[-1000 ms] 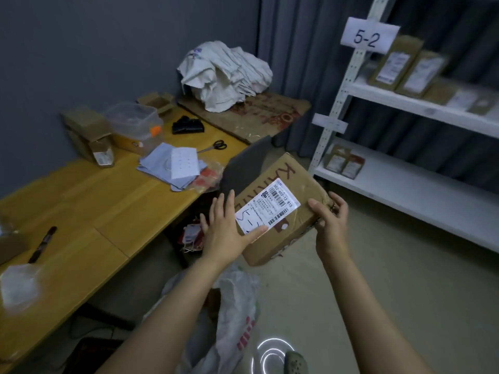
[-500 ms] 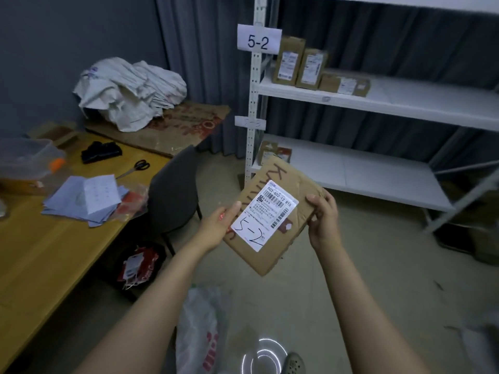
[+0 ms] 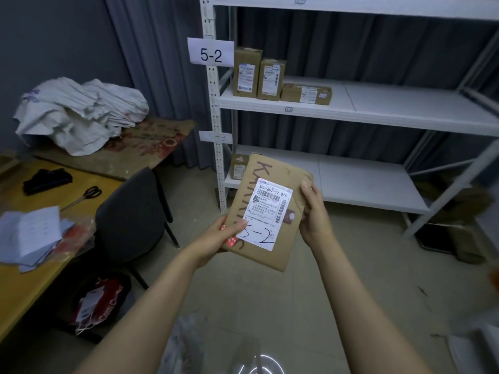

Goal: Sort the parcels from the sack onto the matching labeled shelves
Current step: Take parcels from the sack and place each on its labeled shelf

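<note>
The flat brown cardboard parcel [image 3: 267, 211] is held in mid-air before the white metal shelf rack [image 3: 216, 117], tilted, with its label facing up. The left hand [image 3: 216, 238] grips the lower left edge, thumb on the white shipping label handwritten "5-2". The right hand [image 3: 314, 214] clasps the right edge, fingers curled round it. A white "5-2" sign [image 3: 211, 52] on the rack post marks the middle shelf [image 3: 405, 103], which carries three brown boxes [image 3: 271, 79] at its left end. The yellow wooden surface [image 3: 16, 292] lies left.

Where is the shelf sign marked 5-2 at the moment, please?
In the head view, the 5-2 sign hangs upper centre on the rack's left upright, just left of three shelved parcels.
</note>
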